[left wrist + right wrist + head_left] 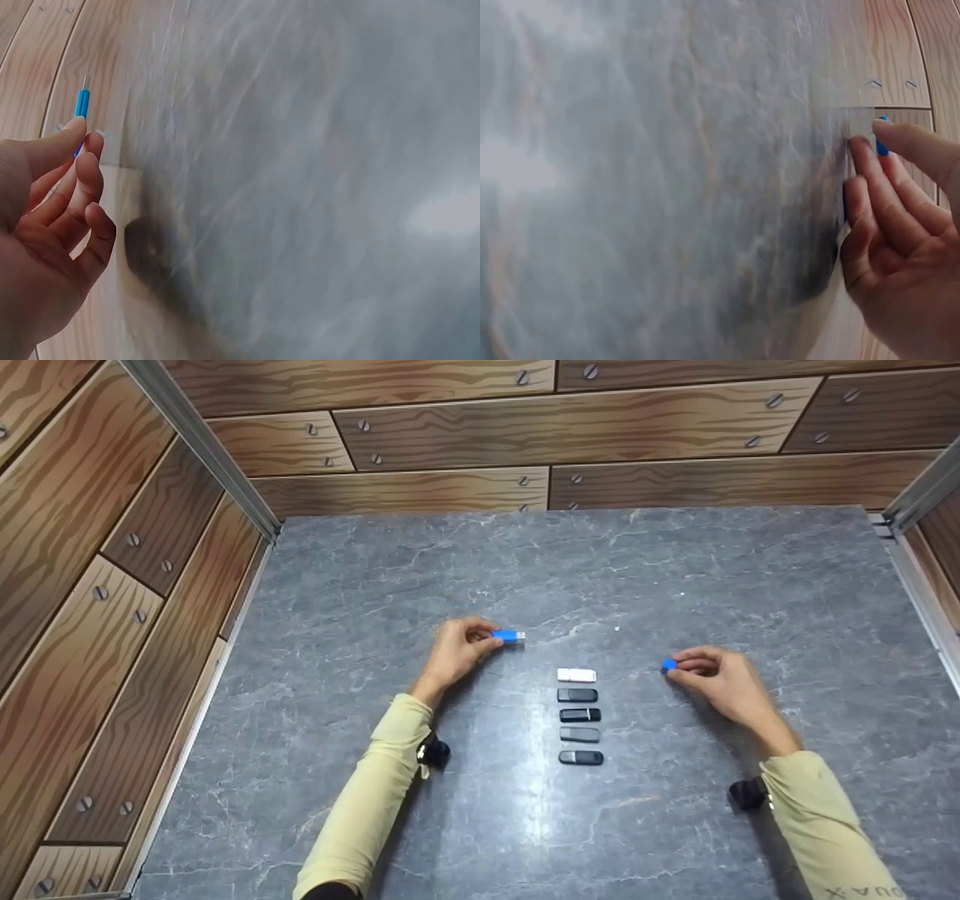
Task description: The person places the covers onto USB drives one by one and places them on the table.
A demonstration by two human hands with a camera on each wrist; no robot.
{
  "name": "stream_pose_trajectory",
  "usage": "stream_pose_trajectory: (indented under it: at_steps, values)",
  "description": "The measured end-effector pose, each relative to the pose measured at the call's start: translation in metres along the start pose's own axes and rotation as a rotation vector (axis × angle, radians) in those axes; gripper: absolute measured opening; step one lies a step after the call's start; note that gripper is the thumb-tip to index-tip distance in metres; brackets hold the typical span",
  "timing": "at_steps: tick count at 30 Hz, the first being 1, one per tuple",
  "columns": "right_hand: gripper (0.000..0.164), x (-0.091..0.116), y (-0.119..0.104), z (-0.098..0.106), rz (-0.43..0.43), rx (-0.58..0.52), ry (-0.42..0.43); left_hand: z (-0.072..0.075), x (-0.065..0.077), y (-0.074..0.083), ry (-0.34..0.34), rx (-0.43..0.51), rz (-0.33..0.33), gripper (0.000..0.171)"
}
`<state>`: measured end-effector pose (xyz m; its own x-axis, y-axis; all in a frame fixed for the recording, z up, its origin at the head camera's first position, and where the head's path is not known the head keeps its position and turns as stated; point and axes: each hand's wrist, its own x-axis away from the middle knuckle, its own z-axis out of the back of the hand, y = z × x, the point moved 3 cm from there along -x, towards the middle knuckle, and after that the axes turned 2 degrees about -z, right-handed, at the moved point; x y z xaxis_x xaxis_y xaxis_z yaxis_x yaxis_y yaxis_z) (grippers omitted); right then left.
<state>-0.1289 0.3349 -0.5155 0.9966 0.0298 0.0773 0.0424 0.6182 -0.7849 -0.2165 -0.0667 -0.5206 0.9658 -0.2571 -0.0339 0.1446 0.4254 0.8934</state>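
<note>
Between thumb and fingers, my left hand (459,649) pinches a blue USB stick (507,636) whose bare metal plug points right. The left wrist view shows the same blue stick (82,103) upright past the thumb tip. Farther right, my right hand (716,679) pinches a small blue cap (669,664) at its fingertips. In the right wrist view the cap (883,136) is partly hidden by the thumb. A column of several capped USB sticks lies between the hands: a white one (576,676) at the top, dark and grey ones (580,734) below.
The grey marbled tabletop (480,562) carries two tiny white specks (617,628) beyond the column. Wood-patterned panels (442,435) stand along the back and sides, with metal frame posts (202,442) at the corners. A black wrist camera (433,751) sits on the left sleeve.
</note>
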Motion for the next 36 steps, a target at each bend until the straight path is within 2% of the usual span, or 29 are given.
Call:
stream_pose_trajectory:
  at_steps: [8,14,19,23,36]
  values:
    - [0.038,-0.002,-0.004,-0.01,-0.007,-0.115,-0.034,-0.008,0.008,0.001,-0.006,-0.026,-0.03,0.023]
    - [0.034,-0.002,-0.007,-0.017,0.007,-0.201,-0.06,-0.011,0.013,0.003,-0.025,-0.007,-0.004,0.023]
    - [0.035,-0.002,-0.008,-0.022,-0.005,-0.238,-0.074,-0.016,0.016,0.006,-0.04,0.043,0.023,0.021]
    - [0.037,-0.002,-0.011,-0.027,-0.02,-0.257,-0.091,-0.022,0.019,0.011,-0.065,0.081,0.018,0.022]
    - [0.035,0.0,-0.023,-0.043,-0.013,-0.285,-0.099,-0.036,0.03,0.016,-0.093,0.076,0.008,0.024]
